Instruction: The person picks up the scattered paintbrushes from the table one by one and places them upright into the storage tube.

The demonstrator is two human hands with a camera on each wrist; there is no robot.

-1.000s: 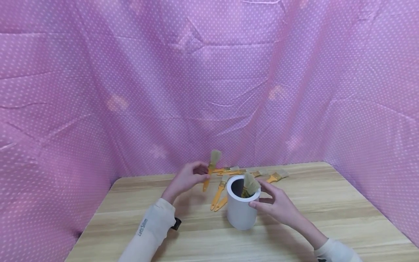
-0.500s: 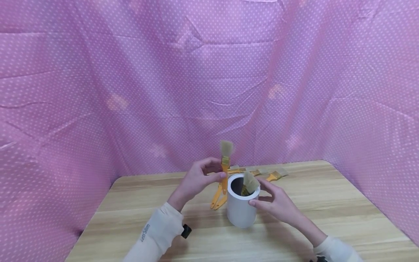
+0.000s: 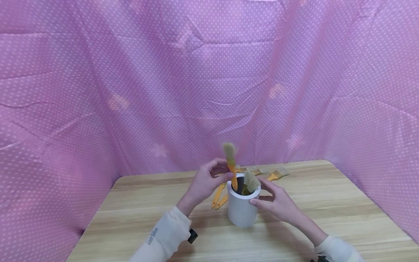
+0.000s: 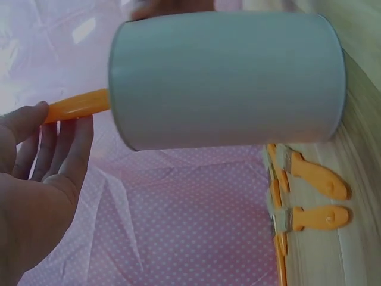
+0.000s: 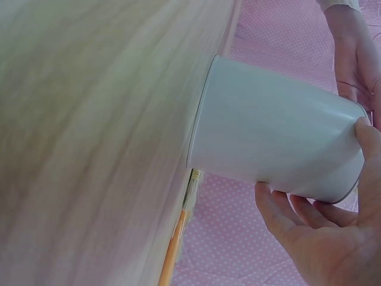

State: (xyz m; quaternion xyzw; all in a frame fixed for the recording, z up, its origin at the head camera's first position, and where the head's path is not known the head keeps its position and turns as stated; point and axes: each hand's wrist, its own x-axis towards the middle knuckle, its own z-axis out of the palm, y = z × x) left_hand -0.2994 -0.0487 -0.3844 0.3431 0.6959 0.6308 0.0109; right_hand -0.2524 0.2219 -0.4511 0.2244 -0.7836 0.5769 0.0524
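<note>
My left hand (image 3: 209, 180) pinches the orange handle of a paintbrush (image 3: 231, 165) between thumb and fingers. Its pale bristles point up, and the handle's lower end is at the mouth of a white cylindrical canister (image 3: 243, 213). In the left wrist view, part of that orange handle (image 4: 77, 106) shows between the fingertips and the canister rim. My right hand (image 3: 278, 202) grips the canister's right side near the top, thumb in front, fingers behind. Another paintbrush (image 3: 251, 182) stands inside the canister, bristles up and leaning right; its handle is hidden.
Several more orange-handled paintbrushes lie on the wooden table (image 3: 131, 203): two handles (image 3: 216, 196) left of the canister, others behind it, and one brush (image 3: 277, 174) at the back right. A pink dotted cloth (image 3: 209, 72) hangs around the table's back and sides.
My left hand has carried its paintbrush rightward from beside the loose brushes to above the canister's mouth. The right hand has kept its grip on the canister.
</note>
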